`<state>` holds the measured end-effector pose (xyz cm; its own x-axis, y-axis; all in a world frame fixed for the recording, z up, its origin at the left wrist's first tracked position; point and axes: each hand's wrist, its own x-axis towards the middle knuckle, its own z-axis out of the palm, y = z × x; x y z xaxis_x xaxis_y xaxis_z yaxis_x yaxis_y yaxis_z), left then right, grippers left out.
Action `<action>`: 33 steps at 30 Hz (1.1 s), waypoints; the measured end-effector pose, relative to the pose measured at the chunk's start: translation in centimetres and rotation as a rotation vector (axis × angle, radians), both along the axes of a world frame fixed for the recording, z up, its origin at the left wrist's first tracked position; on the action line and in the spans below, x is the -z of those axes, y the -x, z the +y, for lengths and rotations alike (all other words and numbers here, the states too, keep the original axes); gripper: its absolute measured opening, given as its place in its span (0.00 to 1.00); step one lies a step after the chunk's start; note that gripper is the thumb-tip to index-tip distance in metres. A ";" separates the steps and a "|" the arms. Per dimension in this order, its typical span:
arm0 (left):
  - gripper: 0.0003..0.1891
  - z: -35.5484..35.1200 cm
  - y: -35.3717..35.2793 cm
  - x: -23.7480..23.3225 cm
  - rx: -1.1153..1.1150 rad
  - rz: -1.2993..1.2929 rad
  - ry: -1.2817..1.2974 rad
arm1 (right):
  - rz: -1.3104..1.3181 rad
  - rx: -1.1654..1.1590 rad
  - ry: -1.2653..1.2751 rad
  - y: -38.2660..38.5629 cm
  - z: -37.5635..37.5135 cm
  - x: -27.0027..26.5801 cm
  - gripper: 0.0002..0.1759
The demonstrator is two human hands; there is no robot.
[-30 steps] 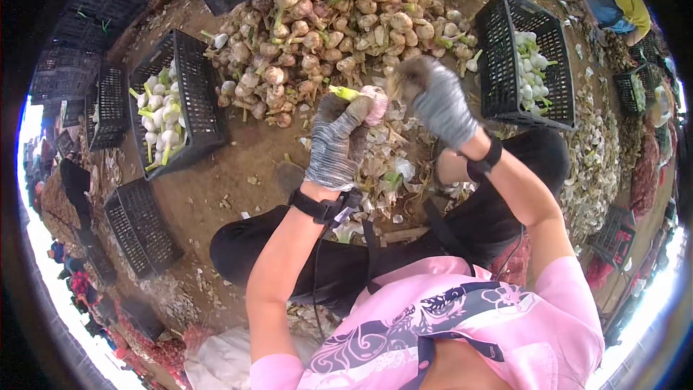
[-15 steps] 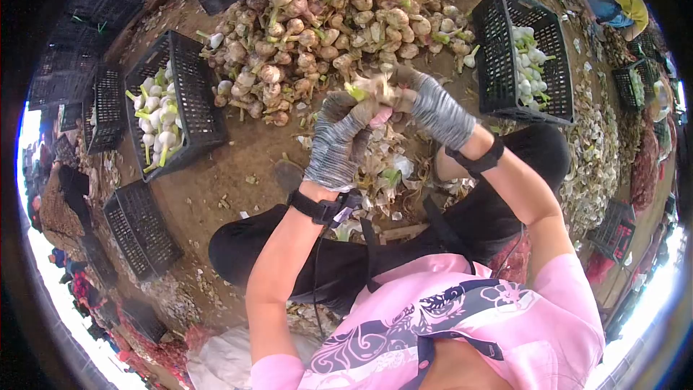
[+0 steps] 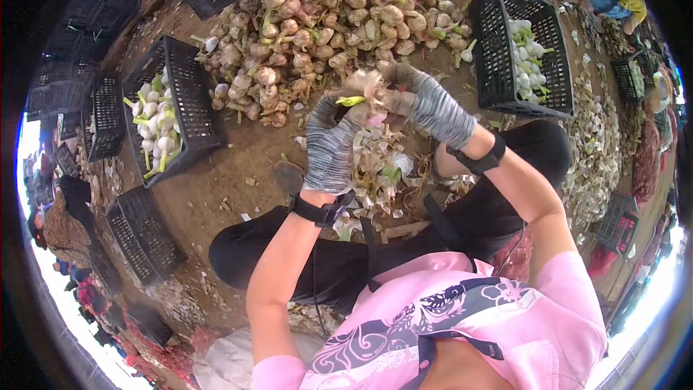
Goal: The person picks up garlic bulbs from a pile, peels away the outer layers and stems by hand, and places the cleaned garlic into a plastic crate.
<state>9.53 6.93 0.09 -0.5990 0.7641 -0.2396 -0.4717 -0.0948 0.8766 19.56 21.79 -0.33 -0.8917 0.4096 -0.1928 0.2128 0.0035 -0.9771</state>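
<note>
Here, I see both gloved hands meeting above the earth floor. The left hand (image 3: 328,148) is curled shut round a garlic bulb (image 3: 373,95), whose green stem (image 3: 351,101) pokes out past the thumb. The right hand (image 3: 426,105) pinches closed on the bulb's papery top, probably so that one hand steadies it while the other tugs at the skin. The bulb hangs over a heap of loose skins (image 3: 379,166), which I judge drop straight there. Just beyond lies a big pile of unpeeled garlic (image 3: 325,29). The left crate (image 3: 191,94) holds clean white bulbs with green stems; the right crate (image 3: 498,65) holds the same.
</note>
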 end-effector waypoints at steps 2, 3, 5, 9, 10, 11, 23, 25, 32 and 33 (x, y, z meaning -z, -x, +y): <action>0.10 0.0 0.4 0.5 -0.057 -0.127 -0.029 | 0.007 -0.012 0.169 -0.4 0.6 -0.9 0.22; 0.10 0.0 0.4 0.5 -0.057 -0.126 -0.029 | 0.014 -0.028 0.337 -0.5 0.8 -1.2 0.22; 0.10 0.1 0.4 0.2 -0.051 -0.009 0.012 | -0.005 0.027 0.334 -0.3 0.3 -1.9 0.21; 0.11 0.2 0.1 -0.1 -0.021 0.211 0.002 | 0.049 -0.024 -0.172 -0.2 0.2 -0.7 0.21; 0.11 0.1 0.1 -0.1 -0.004 0.228 -0.014 | -0.025 -0.018 0.058 -0.1 0.1 -0.9 0.20; 0.11 0.0 0.1 -0.1 0.015 0.246 -0.029 | 0.104 -0.031 0.081 -0.3 0.5 -0.6 0.19; 0.07 0.4 0.4 -0.1 -0.049 0.415 -0.030 | 0.079 0.088 -0.028 -0.7 -0.5 -1.1 0.15; 0.07 0.3 0.4 0.2 -0.051 0.491 -0.026 | 0.061 0.177 -0.152 -0.8 0.6 -0.7 0.16; 0.12 0.1 0.3 0.2 0.002 0.563 -0.068 | 0.001 0.192 0.377 -1.0 1.0 -2.9 0.22; 0.12 0.2 0.2 0.2 -0.004 0.558 -0.064 | 0.138 0.128 0.225 -1.3 1.0 -1.0 0.19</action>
<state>9.30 7.12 -0.13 -0.6247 0.7639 0.1619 0.0629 -0.1574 0.9855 20.87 22.78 0.63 -0.8596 0.4811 -0.1721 0.0629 -0.2346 -0.9701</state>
